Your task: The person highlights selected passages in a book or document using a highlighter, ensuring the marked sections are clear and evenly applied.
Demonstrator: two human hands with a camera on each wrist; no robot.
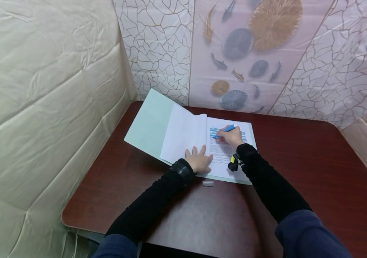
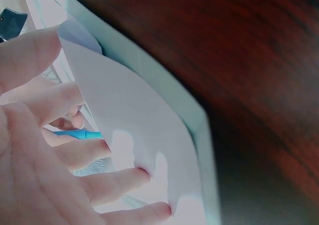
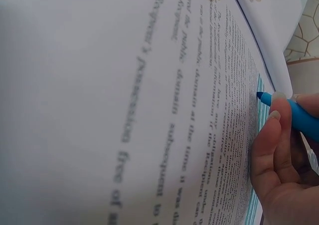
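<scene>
My right hand (image 1: 230, 136) pinches a blue highlighter (image 1: 228, 128), its tip down at the printed page (image 1: 222, 152). Blue strokes cover several lines in the upper part of that page. In the right wrist view the highlighter (image 3: 301, 119) sits between thumb and fingers, with its dark blue tip right at the marked lines. My left hand (image 1: 198, 160) rests with spread fingers on the turned-over white sheets (image 1: 183, 132), near the fold. These sheets lie against the left side of an open pale green folder (image 1: 151, 122).
A small translucent grey cap-like piece (image 1: 207, 183) lies on the dark red-brown table (image 1: 215, 215), just in front of the folder. A patterned wall covering (image 1: 157, 46) stands behind the table, and a cream quilted covering (image 1: 48, 107) hangs at the left.
</scene>
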